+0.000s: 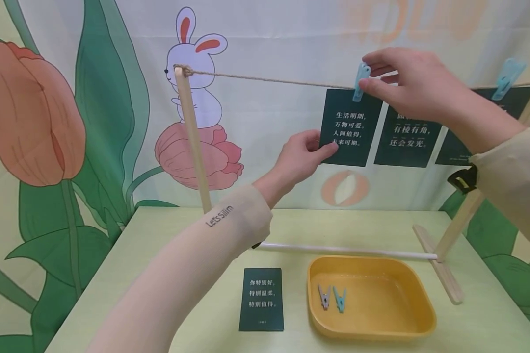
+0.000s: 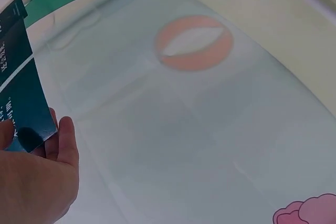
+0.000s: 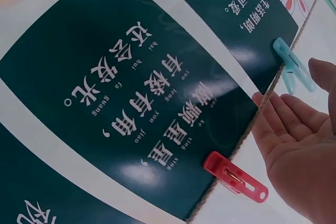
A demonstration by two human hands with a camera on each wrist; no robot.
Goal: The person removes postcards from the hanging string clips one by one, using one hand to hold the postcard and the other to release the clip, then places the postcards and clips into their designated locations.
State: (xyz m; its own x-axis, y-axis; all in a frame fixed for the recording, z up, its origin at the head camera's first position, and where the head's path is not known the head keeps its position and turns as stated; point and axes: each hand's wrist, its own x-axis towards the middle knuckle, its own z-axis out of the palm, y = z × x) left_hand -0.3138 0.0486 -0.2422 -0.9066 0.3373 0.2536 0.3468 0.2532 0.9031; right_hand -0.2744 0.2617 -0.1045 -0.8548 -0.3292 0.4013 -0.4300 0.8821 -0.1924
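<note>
My left hand (image 1: 302, 157) pinches the lower left corner of a dark green card (image 1: 351, 125) with white Chinese text. The card hangs from a twine line (image 1: 265, 79), where a light blue clothespin (image 1: 360, 83) sits on its top edge. Close around that clothespin is my right hand (image 1: 417, 83). In the right wrist view its thumb and fingers are spread, with a gap to the clothespin. Beside it hangs a second green card (image 3: 121, 87) under a red clothespin (image 3: 233, 177). Partly hidden by my right arm, a third card (image 1: 452, 147) hangs below another blue clothespin (image 1: 508, 78).
A wooden post (image 1: 192, 137) bears the line's left end; another post (image 1: 461, 223) stands at right on a foot. A white rod (image 1: 344, 250) runs low between them. On the table lie a green card (image 1: 261, 314) and a yellow tray (image 1: 380, 328) holding two clothespins (image 1: 331, 298).
</note>
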